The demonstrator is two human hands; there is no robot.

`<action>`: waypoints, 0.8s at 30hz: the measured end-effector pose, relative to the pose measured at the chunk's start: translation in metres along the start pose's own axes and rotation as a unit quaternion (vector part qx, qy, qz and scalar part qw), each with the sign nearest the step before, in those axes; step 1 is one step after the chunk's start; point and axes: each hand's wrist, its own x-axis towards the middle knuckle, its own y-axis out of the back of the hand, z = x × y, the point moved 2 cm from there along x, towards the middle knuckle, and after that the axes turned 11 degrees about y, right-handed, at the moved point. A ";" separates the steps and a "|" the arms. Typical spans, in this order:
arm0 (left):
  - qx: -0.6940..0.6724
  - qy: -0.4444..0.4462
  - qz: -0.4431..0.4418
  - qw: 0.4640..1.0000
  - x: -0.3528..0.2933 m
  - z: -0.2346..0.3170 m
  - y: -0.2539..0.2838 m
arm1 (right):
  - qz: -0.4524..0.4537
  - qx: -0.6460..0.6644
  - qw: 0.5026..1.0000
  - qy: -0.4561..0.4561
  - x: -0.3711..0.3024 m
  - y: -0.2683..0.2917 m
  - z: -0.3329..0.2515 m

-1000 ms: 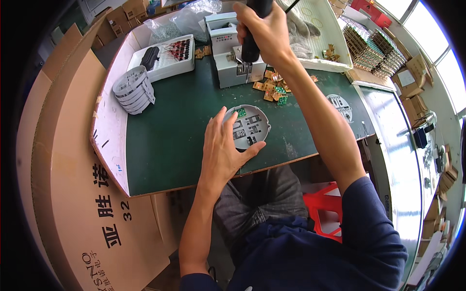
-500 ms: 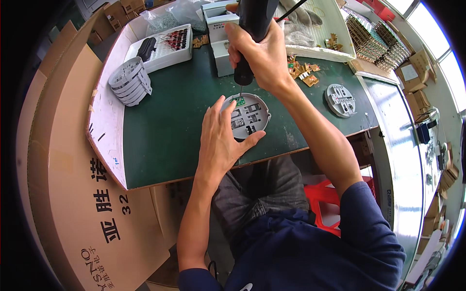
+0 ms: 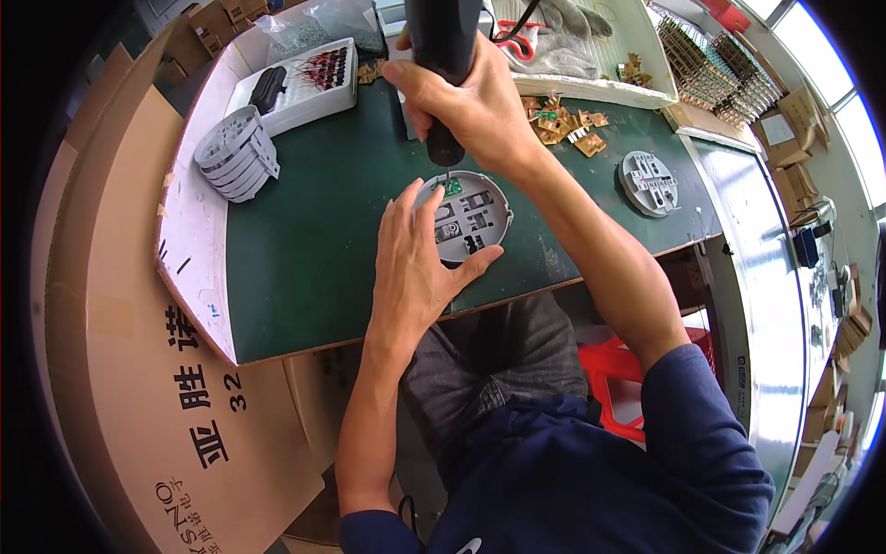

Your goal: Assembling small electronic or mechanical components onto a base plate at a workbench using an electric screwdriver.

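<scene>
Head camera view: a grey round housing was positioned near the front edge of the green surface, open side up, and served as the clock-face centre for the directions below. Inside its rim, near twelve o'clock, a small green circuit board was seated.

The housing was steadied by the left hand, which was spread wide around it, fingertips placed at about ten o'clock and thumb at about five. A black powered screwdriver was gripped by the right hand, with the fingers wrapped around its body. The tool was held nearly upright, its bit directed down at the circuit board; whether a screw was engaged could not be told.

A stack of grey shells was placed between nine and ten o'clock. At ten o'clock, a black case and red-wired parts were contained in a white foam tray. Loose tan boards were heaped between one and two o'clock, and a second housing was set down between two and three. Grey gloves were laid in a larger tray at one o'clock.
</scene>
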 end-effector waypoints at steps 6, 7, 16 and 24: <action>-0.004 0.001 0.000 1.000 0.001 0.002 0.001 | -0.009 0.007 1.000 -0.002 -0.001 0.002 0.004; -0.004 -0.001 0.002 1.000 0.002 0.002 0.001 | -0.008 0.009 1.000 -0.003 -0.001 0.003 0.005; -0.014 -0.003 0.008 1.000 0.003 -0.002 0.000 | -0.009 0.003 1.000 -0.010 0.004 0.000 -0.002; -0.066 0.005 -0.001 0.998 -0.006 -0.003 0.024 | -0.074 -0.063 0.995 -0.031 0.009 0.018 -0.026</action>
